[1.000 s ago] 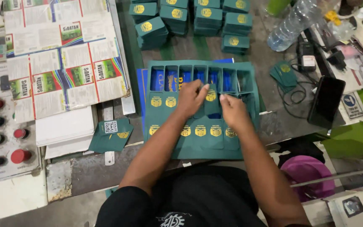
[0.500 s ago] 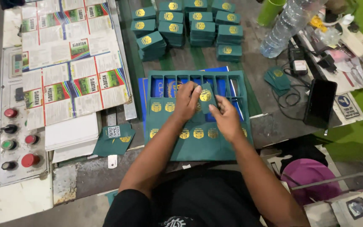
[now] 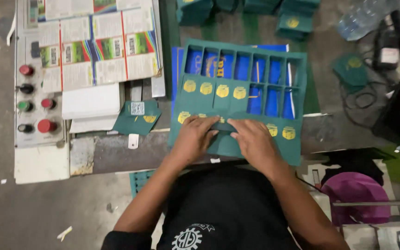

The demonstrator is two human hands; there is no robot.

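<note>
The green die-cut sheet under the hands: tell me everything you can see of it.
The green die-cut sheet looks like thin card, dark green with rows of gold emblems. Its upper rows have rectangular windows punched out, showing blue sheets beneath. It lies flat on the table, near edge overhanging slightly. The left hand and right hand press flat on its lower row, fingertips meeting.

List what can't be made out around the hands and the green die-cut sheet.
- Head view: the left hand and right hand cover the green die-cut sheet beneath them; what the fingers press is hidden.
- Green stacks: cut off by the top edge.
- Plastic bottle: blurred, cropped.
</note>
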